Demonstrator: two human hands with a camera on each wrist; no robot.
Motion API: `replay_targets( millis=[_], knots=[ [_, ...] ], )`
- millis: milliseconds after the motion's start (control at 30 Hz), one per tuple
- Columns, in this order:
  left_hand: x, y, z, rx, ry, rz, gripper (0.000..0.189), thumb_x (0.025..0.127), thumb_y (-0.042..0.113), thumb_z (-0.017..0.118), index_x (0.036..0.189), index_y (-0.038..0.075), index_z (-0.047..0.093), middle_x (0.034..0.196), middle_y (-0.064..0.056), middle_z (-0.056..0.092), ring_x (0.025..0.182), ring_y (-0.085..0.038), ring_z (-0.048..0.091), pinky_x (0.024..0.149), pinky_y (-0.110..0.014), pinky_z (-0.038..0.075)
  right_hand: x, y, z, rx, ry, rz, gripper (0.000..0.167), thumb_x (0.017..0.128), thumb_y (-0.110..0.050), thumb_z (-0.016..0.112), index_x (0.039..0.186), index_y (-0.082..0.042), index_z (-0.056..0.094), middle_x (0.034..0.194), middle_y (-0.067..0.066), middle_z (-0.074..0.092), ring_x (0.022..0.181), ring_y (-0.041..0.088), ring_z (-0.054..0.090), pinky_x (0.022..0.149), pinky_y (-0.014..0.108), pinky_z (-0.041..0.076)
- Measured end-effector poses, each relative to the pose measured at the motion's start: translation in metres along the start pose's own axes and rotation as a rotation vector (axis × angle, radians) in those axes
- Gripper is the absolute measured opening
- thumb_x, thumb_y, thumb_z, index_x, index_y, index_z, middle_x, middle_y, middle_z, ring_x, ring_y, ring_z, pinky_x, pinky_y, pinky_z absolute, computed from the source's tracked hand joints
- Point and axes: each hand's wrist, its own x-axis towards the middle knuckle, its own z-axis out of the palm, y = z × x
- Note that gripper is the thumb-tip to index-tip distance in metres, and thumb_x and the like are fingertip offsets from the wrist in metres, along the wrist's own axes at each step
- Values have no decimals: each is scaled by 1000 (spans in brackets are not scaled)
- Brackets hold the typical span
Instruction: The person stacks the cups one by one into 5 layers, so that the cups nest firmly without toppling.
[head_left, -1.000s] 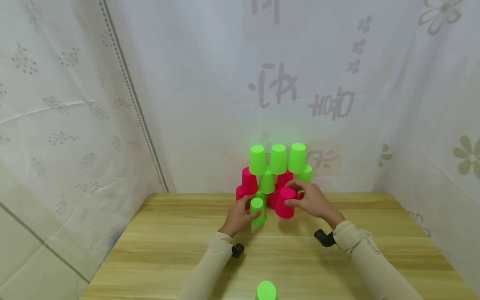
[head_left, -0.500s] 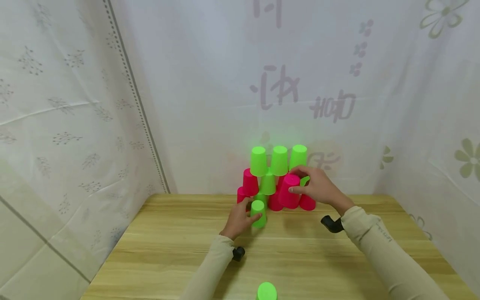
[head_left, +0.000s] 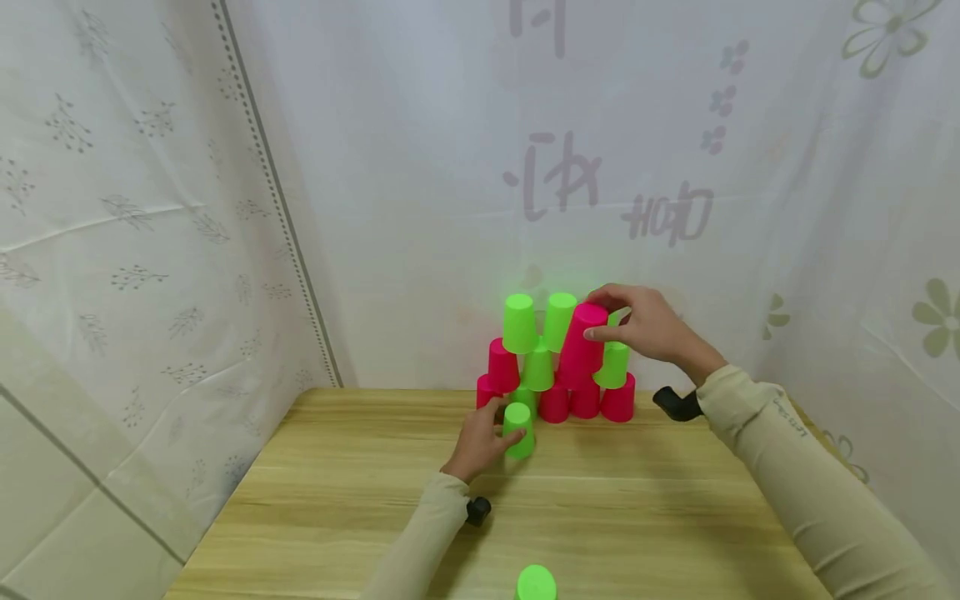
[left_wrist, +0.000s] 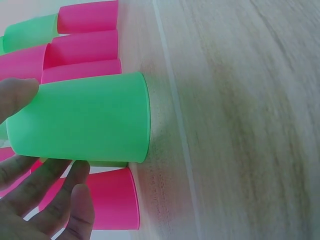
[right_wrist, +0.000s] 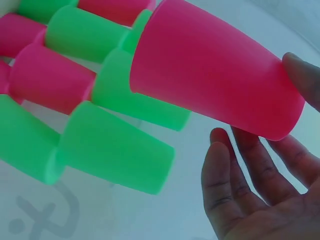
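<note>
My right hand (head_left: 651,323) pinches an upside-down pink cup (head_left: 581,346) between thumb and fingers. It holds the cup, slightly tilted, at the height of the stack's upper rows, overlapping the top right green cup. In the right wrist view the thumb lies on one side of the pink cup (right_wrist: 210,70) and fingers on the other. My left hand (head_left: 477,440) grips a green cup (head_left: 518,430), mouth down, low in front of the stack. The left wrist view has that green cup (left_wrist: 82,117) close beside several pink ones, its rim near the tabletop.
Behind both hands rises a stack of upside-down cups: a bottom row mostly pink (head_left: 618,398), a mixed middle row, green ones (head_left: 519,323) on top. Another green cup (head_left: 536,583) stands at the near edge of the wooden table (head_left: 360,467). A patterned curtain (head_left: 420,208) hangs close behind.
My right hand has raised the pink cup from in front of the bottom row to the upper rows, slightly rightward. My left hand stays at its green cup.
</note>
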Motion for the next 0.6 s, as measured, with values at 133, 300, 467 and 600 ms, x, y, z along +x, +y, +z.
replay_targets(
  millis=[133, 300, 467, 600],
  knots=[
    [-1, 1, 0, 17, -10, -8, 49, 88, 21, 78, 127, 1, 57, 117, -16, 71, 105, -29, 71, 91, -42, 60, 8, -5, -12, 27, 13, 7, 45, 90, -28, 75, 129, -9, 62, 117, 10, 69, 108, 25, 62, 87, 37, 54],
    [-1, 1, 0, 37, -23, -34, 49, 89, 24, 77, 129, 4, 57, 120, -13, 71, 104, -28, 72, 92, -42, 59, 20, -12, -23, 53, 60, 13, 43, 90, -27, 75, 128, -11, 63, 118, 11, 68, 108, 24, 61, 85, 34, 52],
    [0, -1, 0, 40, -21, -37, 49, 90, 25, 76, 131, 6, 56, 122, -13, 71, 104, -28, 72, 92, -42, 59, 31, -16, -33, 39, 82, 36, 43, 91, -28, 74, 129, -11, 62, 120, 12, 68, 109, 27, 60, 84, 37, 51],
    [0, -3, 1, 46, -21, -31, 48, 90, 25, 76, 130, 6, 56, 121, -13, 71, 104, -27, 72, 91, -43, 59, 38, -15, -38, 37, 82, 71, 46, 91, -29, 72, 131, -10, 61, 122, 14, 66, 113, 30, 58, 89, 43, 49]
  ],
)
